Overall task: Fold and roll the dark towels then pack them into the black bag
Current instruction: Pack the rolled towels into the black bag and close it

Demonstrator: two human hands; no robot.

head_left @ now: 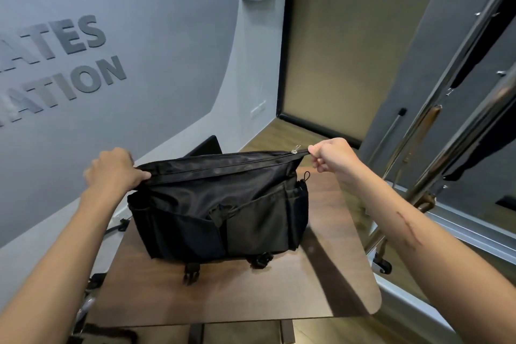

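Black nylon bag is sitting on wooden tabletop, soft, light, sagging. Left hand is gripping the zipper edge; right hand fingers pinching the corner, probably by the zipper pull. Towels not visible.

Wooden table, grey wall lettering, metal-framed equipment on wheels.

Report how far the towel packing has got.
Done: no towels lie loose on the wooden table, so they seem packed, though the black bag hides its contents. In hand: left hand grips one end, right hand pinches the other; zip looks closed. Left: nothing visible.
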